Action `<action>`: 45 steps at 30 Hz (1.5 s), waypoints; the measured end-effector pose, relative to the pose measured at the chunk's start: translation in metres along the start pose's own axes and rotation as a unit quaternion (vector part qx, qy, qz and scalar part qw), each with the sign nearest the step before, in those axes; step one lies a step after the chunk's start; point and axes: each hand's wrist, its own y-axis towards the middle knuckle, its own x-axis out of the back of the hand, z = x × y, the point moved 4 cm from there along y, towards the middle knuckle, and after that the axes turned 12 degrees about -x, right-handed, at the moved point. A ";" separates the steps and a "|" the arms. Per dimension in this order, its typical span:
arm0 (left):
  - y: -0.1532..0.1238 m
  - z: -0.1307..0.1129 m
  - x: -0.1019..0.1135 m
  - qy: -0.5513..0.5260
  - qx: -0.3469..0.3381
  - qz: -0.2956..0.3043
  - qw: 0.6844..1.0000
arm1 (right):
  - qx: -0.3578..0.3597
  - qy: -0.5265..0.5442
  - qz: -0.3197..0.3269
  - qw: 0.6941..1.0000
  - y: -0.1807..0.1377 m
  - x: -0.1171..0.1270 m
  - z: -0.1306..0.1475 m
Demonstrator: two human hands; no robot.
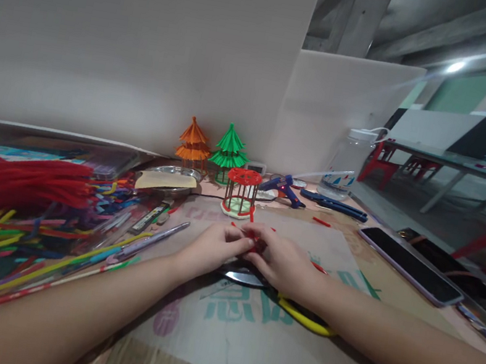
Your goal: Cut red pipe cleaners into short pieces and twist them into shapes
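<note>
Both the left hand (212,244) and the right hand (285,265) look bare to me, with slim fingers (262,233). Just behind the fingers come narrow, uncovered wrists (177,267); farther back from them, the left forearm (99,304) and right forearm (394,337) are bare too, broadening gradually. Finer detail at the fingers is too blurred to make out.

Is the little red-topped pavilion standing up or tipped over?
Standing up: the model pavilion has its pale base at the bottom and its red top above.

There are 2 hands (213,244) (283,261), 2 pagoda models (191,149) (229,153), 1 red-topped frame (244,176), 1 glue gun (282,185) and 1 bottle (344,168).
</note>
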 end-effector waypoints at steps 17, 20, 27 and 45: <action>-0.001 -0.006 0.003 -0.054 0.013 -0.001 0.998 | 0.041 0.039 0.005 0.998 -0.002 0.003 0.002; -0.001 -0.004 0.003 -0.037 0.004 0.005 0.999 | 0.041 0.040 0.000 0.998 -0.002 0.002 0.002; -0.001 0.003 0.003 -0.029 0.006 0.019 0.999 | 0.034 0.030 -0.015 0.999 -0.003 0.004 0.003; -0.002 -0.004 0.002 -0.008 -0.010 0.002 1.000 | -0.027 0.250 0.029 0.967 0.004 0.004 -0.005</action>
